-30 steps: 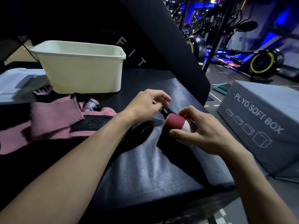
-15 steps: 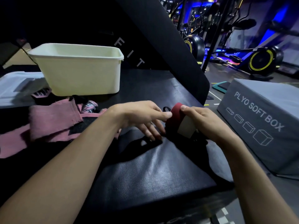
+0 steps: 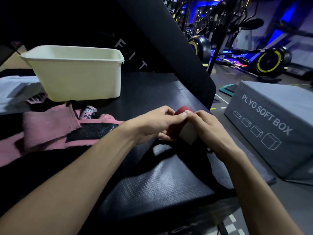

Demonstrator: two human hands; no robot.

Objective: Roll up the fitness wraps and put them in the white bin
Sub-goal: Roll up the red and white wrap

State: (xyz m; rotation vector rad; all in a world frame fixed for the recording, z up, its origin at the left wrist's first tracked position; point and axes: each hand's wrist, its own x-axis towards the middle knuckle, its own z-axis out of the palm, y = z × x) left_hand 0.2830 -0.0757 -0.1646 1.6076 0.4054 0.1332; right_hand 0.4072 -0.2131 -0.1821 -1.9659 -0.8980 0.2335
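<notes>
**Both hands clamp the red-and-white wrap roll**

Far left of the grip, a pink wrap point(image 3: 49, 126) lies unrolled, seemingly awaiting its turn. Up and left of the grip stands the white bin point(image 3: 76, 78), mouth open, with bare black mat point(image 3: 152, 180) between. The left hand point(image 3: 152, 122) curls round the red-and-white wrap roll point(image 3: 183, 131), pinching it against the right hand point(image 3: 210, 131), likely so the coil cannot spring loose. Just right of the grip the mat's edge drops toward a grey plyo box point(image 3: 271, 126).
</notes>
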